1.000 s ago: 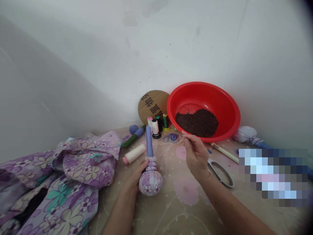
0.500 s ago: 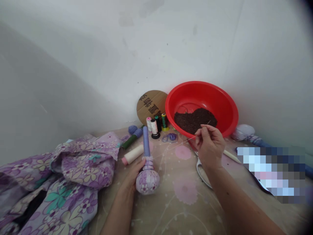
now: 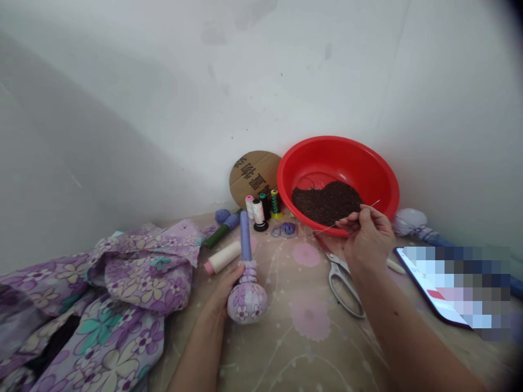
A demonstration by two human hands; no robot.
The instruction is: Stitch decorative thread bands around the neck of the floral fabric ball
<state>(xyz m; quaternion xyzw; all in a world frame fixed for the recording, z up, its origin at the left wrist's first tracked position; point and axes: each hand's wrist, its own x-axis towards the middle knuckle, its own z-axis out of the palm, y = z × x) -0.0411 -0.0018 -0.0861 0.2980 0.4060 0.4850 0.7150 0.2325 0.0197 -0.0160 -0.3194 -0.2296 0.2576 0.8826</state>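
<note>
My left hand [image 3: 227,288] is closed around the neck of a small mallet [image 3: 247,302], its round head wrapped in purple flowered cloth and bound with cord. The mallet's lilac handle points up and away from me. Over the near right rim of the red basin, my right hand [image 3: 370,234] pinches a thin sewing needle [image 3: 375,203] between thumb and fingertips. A fine pale thread [image 3: 324,229] stretches from that hand leftward toward the mallet; its far end is too faint to follow. Scissors [image 3: 345,288] lie just below my right wrist.
The red basin [image 3: 392,182] holds dark grains [image 3: 327,202]. Thread spools [image 3: 259,215], purple yarn [image 3: 286,229] and a white thread cone [image 3: 224,257] lie left of it. Flowered cloth [image 3: 134,288] heaps at left. A phone [image 3: 425,288] and another white-headed mallet [image 3: 411,222] lie at right.
My right hand has moved to the right with the needle and thread, uncovering more of the scissors. The left hand and mallet have stayed in place.
</note>
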